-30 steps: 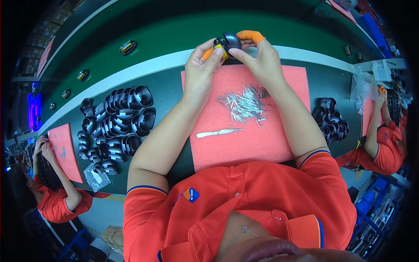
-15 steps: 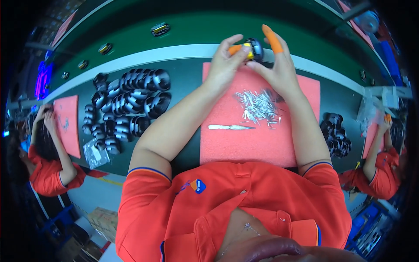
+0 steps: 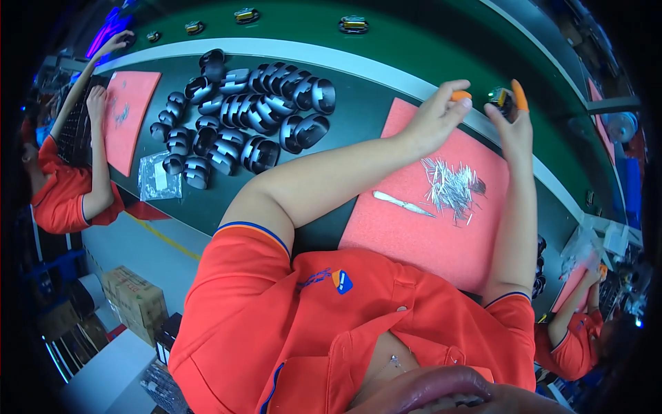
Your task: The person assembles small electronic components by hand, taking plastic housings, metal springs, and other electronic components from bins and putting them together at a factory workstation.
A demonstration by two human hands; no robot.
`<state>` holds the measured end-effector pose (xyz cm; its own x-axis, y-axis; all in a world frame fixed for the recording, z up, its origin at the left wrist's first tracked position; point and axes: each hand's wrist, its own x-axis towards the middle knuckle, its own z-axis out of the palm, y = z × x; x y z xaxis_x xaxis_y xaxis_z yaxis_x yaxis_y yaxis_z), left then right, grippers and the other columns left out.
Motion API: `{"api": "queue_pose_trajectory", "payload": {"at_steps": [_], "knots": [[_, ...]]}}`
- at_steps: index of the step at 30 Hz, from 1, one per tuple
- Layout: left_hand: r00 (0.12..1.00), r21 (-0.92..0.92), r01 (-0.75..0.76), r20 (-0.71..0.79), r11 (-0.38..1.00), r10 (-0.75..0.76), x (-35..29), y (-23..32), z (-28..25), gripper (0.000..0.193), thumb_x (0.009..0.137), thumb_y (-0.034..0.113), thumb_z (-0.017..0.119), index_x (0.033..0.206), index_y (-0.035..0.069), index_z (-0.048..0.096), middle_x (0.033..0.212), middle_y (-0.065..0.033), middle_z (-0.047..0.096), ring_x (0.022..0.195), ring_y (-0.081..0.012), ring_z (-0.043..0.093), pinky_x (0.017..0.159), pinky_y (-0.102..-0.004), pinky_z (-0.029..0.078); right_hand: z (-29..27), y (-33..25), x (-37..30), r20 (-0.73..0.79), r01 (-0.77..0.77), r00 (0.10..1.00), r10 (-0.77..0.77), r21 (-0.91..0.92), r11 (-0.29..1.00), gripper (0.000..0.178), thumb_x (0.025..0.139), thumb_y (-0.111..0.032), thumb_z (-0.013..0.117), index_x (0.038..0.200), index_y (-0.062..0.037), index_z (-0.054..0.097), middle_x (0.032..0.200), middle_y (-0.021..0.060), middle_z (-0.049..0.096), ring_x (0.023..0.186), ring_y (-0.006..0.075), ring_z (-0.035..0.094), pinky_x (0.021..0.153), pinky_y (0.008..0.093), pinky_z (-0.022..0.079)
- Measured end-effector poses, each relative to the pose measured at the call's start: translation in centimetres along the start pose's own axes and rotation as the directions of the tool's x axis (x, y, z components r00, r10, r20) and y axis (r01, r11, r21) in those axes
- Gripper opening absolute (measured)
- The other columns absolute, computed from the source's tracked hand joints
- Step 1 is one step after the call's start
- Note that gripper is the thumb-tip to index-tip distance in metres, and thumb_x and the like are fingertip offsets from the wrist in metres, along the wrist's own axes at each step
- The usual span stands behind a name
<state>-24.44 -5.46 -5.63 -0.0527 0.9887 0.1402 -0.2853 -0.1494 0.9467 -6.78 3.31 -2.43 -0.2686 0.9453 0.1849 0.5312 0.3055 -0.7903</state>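
My right hand [image 3: 516, 127] holds a small dark part with a yellow band [image 3: 503, 101] between thumb and fingers, above the far edge of the pink mat; one finger wears an orange cover. To its left, apart from the part, is my left hand [image 3: 438, 121]. Its fingers are curled, with the thumb against an orange-covered finger; whether anything tiny sits in that pinch is hidden. Below the hands, a heap of thin silvery strips [image 3: 452, 190] lies on the pink foam mat [image 3: 420, 241]. Beside the heap rests a pale pointed hand tool [image 3: 402, 203].
Many curved black shells [image 3: 255, 110] stand in rows to the left, near a clear plastic bag [image 3: 160, 176]. Beyond a white rail, several dark-and-yellow parts [image 3: 353, 25] sit on a green belt [image 3: 427, 41]. Co-workers in red shirts sit at both sides [image 3: 65, 179].
My hands have drawn apart; the part, earlier between both, is now in my right hand alone. The view has turned, and the scene is tilted and shifted.
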Motion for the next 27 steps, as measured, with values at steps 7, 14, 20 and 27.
{"api": "queue_pose_trajectory", "payload": {"at_steps": [7, 14, 20, 27], "knots": [[0.993, 0.158, -0.105, 0.064, 0.982, 0.096, -0.3, 0.2, 0.3, 0.038, 0.096, 0.024, 0.051, 0.129, 0.004, 0.045, 0.113, -0.0117, 0.057, 0.103, -0.016, 0.057, 0.088, -0.0296, 0.047, -1.1, 5.0, 4.4, -0.125, -0.042, 0.992, -0.023, -0.495, 0.868, 0.073, 0.081, -0.03, 0.07, 0.141, -0.0041, 0.037, 0.104, 0.0174, 0.065, 0.097, 0.0253, 0.063, 0.087, 0.0312, 0.045], [0.818, 0.873, -0.4, 0.203, 0.279, 0.538, 4.7, 5.8, -4.5, 0.033, 0.077, 0.008, 0.057, 0.11, 0.008, 0.062, 0.101, -0.017, 0.061, 0.095, -0.0296, 0.059, 0.083, -0.0387, 0.049, -2.0, 3.3, 3.1, -0.197, -0.046, 0.979, -0.058, -0.487, 0.872, 0.072, 0.082, -0.033, 0.068, 0.141, -0.0064, 0.037, 0.13, 0.0225, 0.051, 0.117, 0.0305, 0.053, 0.097, 0.0359, 0.041], [0.999, 0.857, 0.038, -0.028, -0.514, 0.026, 9.5, 4.8, -13.5, 0.036, 0.085, 0.017, 0.058, 0.121, 0.01, 0.058, 0.119, -0.0165, 0.058, 0.122, -0.0337, 0.049, 0.101, -0.0494, 0.037, -0.2, 0.0, -0.1, -0.022, -0.005, 1.0, 0.006, 0.067, 0.998, 0.062, 0.087, -0.029, 0.063, 0.14, -0.0062, 0.039, 0.131, 0.0149, 0.05, 0.119, 0.0229, 0.051, 0.1, 0.0338, 0.038], [0.781, 0.689, -0.515, 0.131, 0.51, 0.61, 4.2, 6.5, -3.0, 0.035, 0.084, 0.024, 0.065, 0.115, 0.01, 0.061, 0.106, -0.0112, 0.063, 0.09, -0.0248, 0.063, 0.078, -0.0344, 0.051, 2.1, -2.5, -0.8, 0.296, -0.124, 0.954, 0.042, 0.262, 0.957, 0.045, 0.092, -0.023, 0.056, 0.13, -0.0007, 0.049, 0.121, 0.0102, 0.058, 0.109, 0.0163, 0.055, 0.095, 0.0297, 0.041]]}}
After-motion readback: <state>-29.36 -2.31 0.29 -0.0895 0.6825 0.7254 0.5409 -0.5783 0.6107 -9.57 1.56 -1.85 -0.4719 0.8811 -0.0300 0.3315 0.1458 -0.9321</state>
